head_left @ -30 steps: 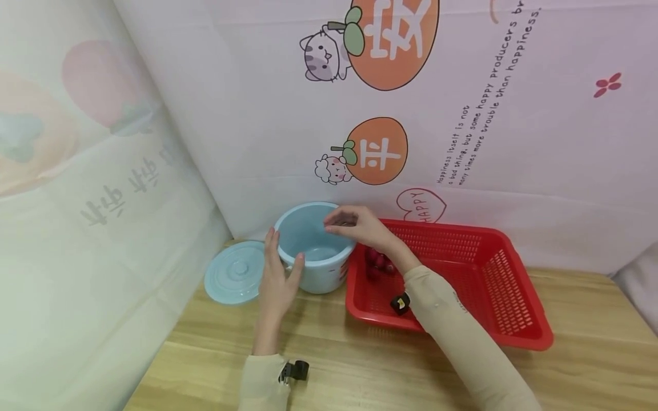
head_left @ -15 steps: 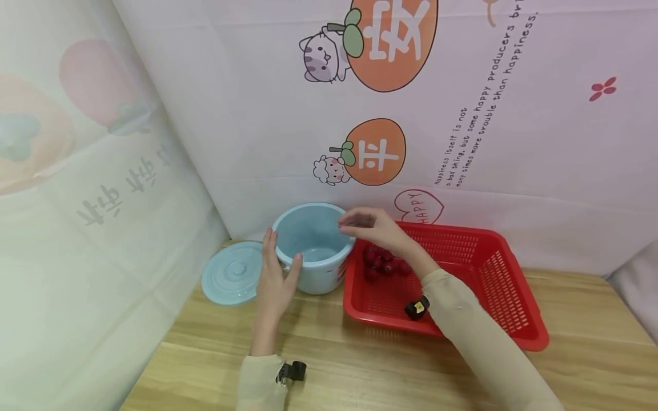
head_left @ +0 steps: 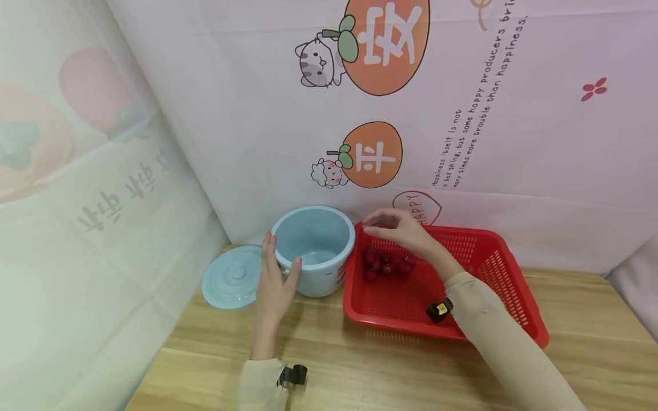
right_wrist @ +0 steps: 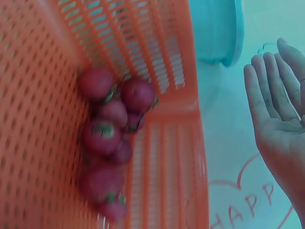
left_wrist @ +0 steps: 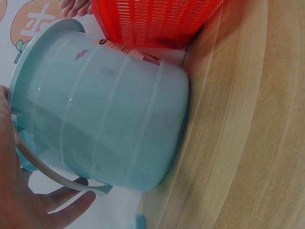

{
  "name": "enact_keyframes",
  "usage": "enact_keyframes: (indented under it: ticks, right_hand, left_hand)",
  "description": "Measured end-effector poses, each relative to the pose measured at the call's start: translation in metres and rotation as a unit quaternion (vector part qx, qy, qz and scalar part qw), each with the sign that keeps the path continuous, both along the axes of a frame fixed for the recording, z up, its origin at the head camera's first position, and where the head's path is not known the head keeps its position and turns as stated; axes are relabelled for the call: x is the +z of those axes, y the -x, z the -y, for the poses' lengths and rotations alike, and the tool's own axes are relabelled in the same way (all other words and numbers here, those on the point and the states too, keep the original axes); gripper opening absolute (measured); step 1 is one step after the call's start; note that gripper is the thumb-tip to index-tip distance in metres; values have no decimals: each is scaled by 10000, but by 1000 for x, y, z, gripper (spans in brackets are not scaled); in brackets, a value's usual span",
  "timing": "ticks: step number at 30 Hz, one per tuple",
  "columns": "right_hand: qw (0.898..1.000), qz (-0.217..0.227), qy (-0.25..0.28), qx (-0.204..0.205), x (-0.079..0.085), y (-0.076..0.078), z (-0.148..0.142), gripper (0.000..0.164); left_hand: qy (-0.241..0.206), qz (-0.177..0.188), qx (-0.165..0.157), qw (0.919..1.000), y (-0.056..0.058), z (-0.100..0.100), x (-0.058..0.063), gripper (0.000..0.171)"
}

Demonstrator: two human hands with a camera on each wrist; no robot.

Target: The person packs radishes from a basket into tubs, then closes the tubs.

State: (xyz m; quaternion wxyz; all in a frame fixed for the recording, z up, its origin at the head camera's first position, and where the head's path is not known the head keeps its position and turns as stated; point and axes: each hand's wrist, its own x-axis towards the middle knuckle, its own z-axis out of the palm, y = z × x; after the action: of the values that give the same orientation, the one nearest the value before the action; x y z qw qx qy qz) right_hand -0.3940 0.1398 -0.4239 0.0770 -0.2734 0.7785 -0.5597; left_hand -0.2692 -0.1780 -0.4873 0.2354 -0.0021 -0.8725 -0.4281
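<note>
A light blue bucket [head_left: 320,281] stands on the wooden table, its mouth facing up and only bare inner wall and bottom visible. Against its left side rests my left hand [head_left: 275,294], fingers extended and thumb near the front rim. In the left wrist view, a thin bucket handle [left_wrist: 47,171] passes across the fingers. My right hand [head_left: 403,231], fingers loosely bent, hovers over the back left part of the red basket [head_left: 380,321]. Nothing shows in that palm in the right wrist view. Several small red tomatoes [right_wrist: 102,136] with green tops lie clustered in the basket's left end.
A round blue lid [head_left: 231,278] lies flat on the table left of the bucket. The basket stands close at the bucket's right. A printed white cloth [head_left: 267,142] hangs right behind both, and another pale sheet [head_left: 128,257] hangs at the left.
My right hand has moved right, from over the bucket's mouth to above the basket, uncovering more tomatoes. My left hand has stayed beside the bucket.
</note>
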Motion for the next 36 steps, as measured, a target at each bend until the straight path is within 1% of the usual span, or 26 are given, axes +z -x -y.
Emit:
enact_keyframes:
  ticks: [5, 8, 11, 15, 18, 20, 22, 24, 28, 32, 36]
  right_hand:
    - [9994, -48, -305, -128, -7, 2, -25, 38]
    - [9985, -112, -517, -118, -9, 4, -38, 40]
    - [9976, -63, -683, -106, -10, 6, -49, 41]
    - [9957, -37, -921, -5, -11, 10, -56, 43]
    - [9915, -320, -1248, 197, -14, 14, -58, 41]
    - [9859, -574, -1540, 308, -15, 14, -58, 38]
    - [9782, -824, -1860, 411, -16, 14, -58, 36]
    - [9697, -972, -2187, 485, -17, 13, -58, 35]
    - [9560, -1007, -2695, 568, -19, 12, -60, 36]
    - [9448, -881, -3096, 619, -18, 10, -62, 38]
    - [9290, -798, -3537, 741, -17, 6, -64, 37]
  left_hand:
    - [51, -146, -30, 9999, 3, -1, 2, 83]
    - [84, -198, -38, 9998, 4, -1, 3, 83]
    - [101, -216, -38, 9997, 5, -1, 3, 83]
    - [82, -237, 7, 9997, 6, 0, 3, 83]
    - [75, -204, 8, 9998, 5, 1, 4, 84]
    - [79, -170, -10, 9998, 4, 1, 3, 84]
    - [79, -143, -25, 9999, 3, 1, 3, 83]
    - [78, -128, -21, 9999, 3, 1, 2, 83]
    - [80, -113, 12, 9999, 2, 0, 0, 83]
    - [76, -92, 34, 9999, 2, -1, -1, 84]
    - [46, -99, 31, 9999, 1, -1, -3, 84]
